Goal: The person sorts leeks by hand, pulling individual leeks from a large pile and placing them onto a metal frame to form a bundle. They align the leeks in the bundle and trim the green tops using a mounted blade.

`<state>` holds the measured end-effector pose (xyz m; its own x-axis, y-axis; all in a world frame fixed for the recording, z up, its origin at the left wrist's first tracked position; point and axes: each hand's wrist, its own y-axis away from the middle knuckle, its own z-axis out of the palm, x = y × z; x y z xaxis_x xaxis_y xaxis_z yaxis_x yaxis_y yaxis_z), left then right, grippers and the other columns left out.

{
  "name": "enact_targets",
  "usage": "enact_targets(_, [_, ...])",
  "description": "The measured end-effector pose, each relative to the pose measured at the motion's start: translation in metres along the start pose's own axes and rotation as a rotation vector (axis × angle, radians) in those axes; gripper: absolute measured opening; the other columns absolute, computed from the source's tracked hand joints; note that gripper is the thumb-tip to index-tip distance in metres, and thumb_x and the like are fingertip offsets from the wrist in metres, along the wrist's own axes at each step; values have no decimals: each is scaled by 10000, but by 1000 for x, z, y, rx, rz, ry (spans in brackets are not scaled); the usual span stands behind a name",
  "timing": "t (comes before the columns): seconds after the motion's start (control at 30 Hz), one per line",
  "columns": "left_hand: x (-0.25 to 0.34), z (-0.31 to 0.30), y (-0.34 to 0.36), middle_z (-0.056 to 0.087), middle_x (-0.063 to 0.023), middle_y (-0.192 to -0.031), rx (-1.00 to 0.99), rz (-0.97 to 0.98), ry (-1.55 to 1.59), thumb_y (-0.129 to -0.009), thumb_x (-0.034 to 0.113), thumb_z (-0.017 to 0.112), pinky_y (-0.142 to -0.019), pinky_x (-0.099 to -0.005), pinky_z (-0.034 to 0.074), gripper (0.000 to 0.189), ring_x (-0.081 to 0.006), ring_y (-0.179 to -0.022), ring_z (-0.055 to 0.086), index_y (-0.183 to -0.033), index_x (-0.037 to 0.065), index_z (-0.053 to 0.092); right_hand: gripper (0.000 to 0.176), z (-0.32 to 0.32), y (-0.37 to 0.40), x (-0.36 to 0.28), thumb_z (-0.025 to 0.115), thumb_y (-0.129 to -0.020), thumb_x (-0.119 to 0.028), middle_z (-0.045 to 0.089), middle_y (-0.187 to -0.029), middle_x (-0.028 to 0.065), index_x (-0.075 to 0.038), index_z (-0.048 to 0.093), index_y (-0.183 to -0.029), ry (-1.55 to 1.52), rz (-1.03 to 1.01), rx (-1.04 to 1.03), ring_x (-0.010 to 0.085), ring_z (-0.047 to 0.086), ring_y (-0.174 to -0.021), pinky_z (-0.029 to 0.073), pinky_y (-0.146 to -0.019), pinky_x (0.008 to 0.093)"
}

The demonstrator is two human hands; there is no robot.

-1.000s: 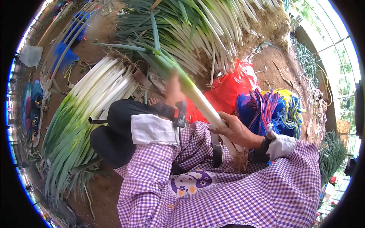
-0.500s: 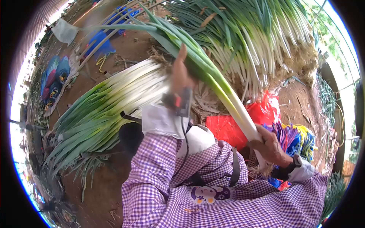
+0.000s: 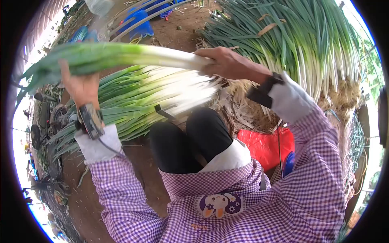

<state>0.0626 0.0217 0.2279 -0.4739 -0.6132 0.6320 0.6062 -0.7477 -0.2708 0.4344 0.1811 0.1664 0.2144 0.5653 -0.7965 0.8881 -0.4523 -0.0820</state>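
Note:
My right hand (image 3: 223, 62) is wrapped round the white root end of a small bunch of large green onions (image 3: 137, 54), held nearly level across the view. At their leafy end, my left hand (image 3: 83, 85) supports the leaves from below. Its thumb is in front and its fingers are mostly hidden behind the blurred greens. Just beneath, and partly covered by the bunch, a pile of green onions (image 3: 133, 95) lies with white stems to the right and leaves to the left.
A larger heap of green onions (image 3: 300, 40) stands at the back right, roots toward me. Red plastic (image 3: 267, 148) lies right of my knees (image 3: 190, 139). A blue plastic item (image 3: 137, 26) and thin poles are at the back left, on brown soil.
The held green onions have swung from steeply slanted to nearly level, above the pile. My right hand moved up and away from my body; my left hand went left to the leaves.

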Motion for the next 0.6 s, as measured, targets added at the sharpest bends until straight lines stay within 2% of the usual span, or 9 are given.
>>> enact_targets(0.07, [4, -61, 27, 617, -130, -1422, 10, -49, 46, -949, 368, 749, -1143, -572, 429, 578, -342, -1306, 569, -1416, 82, 565, 453, 20, -36, 35, 762, -901, -215, 763, -1015, 151, -43, 661, -1307, 35, -53, -88, 254, 726, -838, 563, -773, 383])
enact_targets(0.13, [-15, -108, 60, 590, -166, -1440, 258, -47, 81, -959, 365, 737, -1170, -574, 410, 596, -396, -1347, 533, -1421, 39, 546, 461, 53, -65, 82, 773, -891, -235, 767, -1053, 156, -65, 676, -1309, 72, -129, -172, 297, 728, -921, 557, -851, 404])
enact_targets(0.2, [-40, -153, 89, 598, -143, -1433, 544, -48, 29, -971, 342, 728, -1133, -548, 448, 555, -360, -1313, 560, -1414, 54, 557, 497, 83, -72, 134, 789, -879, -267, 757, -1125, 169, -105, 680, -1336, 188, -40, -240, 332, 705, -1059, 529, -950, 432])
enact_targets(0.23, [-45, -157, 94, 606, -136, -1424, 470, -81, 21, -972, 327, 728, -1118, -543, 459, 538, -345, -1300, 569, -1408, 60, 562, 569, 92, -67, 140, 811, -857, -327, 733, -1195, 198, -90, 669, -1355, 223, -27, -269, 347, 694, -1102, 531, -965, 431])
enact_targets(0.3, [-52, -161, 99, 621, -120, -1404, 318, -141, 5, -974, 298, 729, -1088, -533, 482, 505, -316, -1273, 588, -1397, 72, 571, 602, 98, -63, 150, 797, -858, -307, 716, -1224, 227, -28, 645, -1369, 224, -4, -258, 365, 680, -1135, 517, -1013, 434])
enact_targets(0.33, [-53, -162, 102, 632, -121, -1397, 385, -172, 22, -981, 286, 717, -1097, -540, 475, 478, -317, -1272, 594, -1384, 65, 585, 601, 98, -59, 152, 785, -862, -285, 719, -1215, 233, -8, 636, -1374, 251, -44, -207, 372, 681, -1130, 512, -1027, 436])
enact_targets(0.4, [-47, -159, 89, 653, -123, -1385, 499, -223, 47, -996, 260, 693, -1115, -553, 461, 426, -318, -1271, 607, -1359, 52, 614, 599, 89, -59, 147, 772, -875, -272, 704, -1250, 230, -5, 623, -1390, 171, 79, -321, 368, 655, -1185, 487, -1060, 440])
enact_targets(0.53, [-42, -158, 72, 676, -107, -1328, 473, -281, 48, -999, 232, 686, -1061, -482, 516, 368, -292, -1213, 642, -1315, 51, 629, 612, 84, -54, 138, 787, -891, -332, 653, -1335, 217, -45, 618, -1405, 163, 190, -329, 347, 576, -1297, 439, -1109, 440])
enact_targets(0.6, [-26, -159, 66, 629, -148, -1401, 605, -317, -63, -1017, 247, 661, -1130, -558, 442, 428, -346, -1289, 588, -1374, 27, 576, 613, 84, -62, 144, 776, -906, -347, 603, -1399, 211, -76, 607, -1429, 112, 222, -428, 362, 536, -1337, 409, -1140, 451])
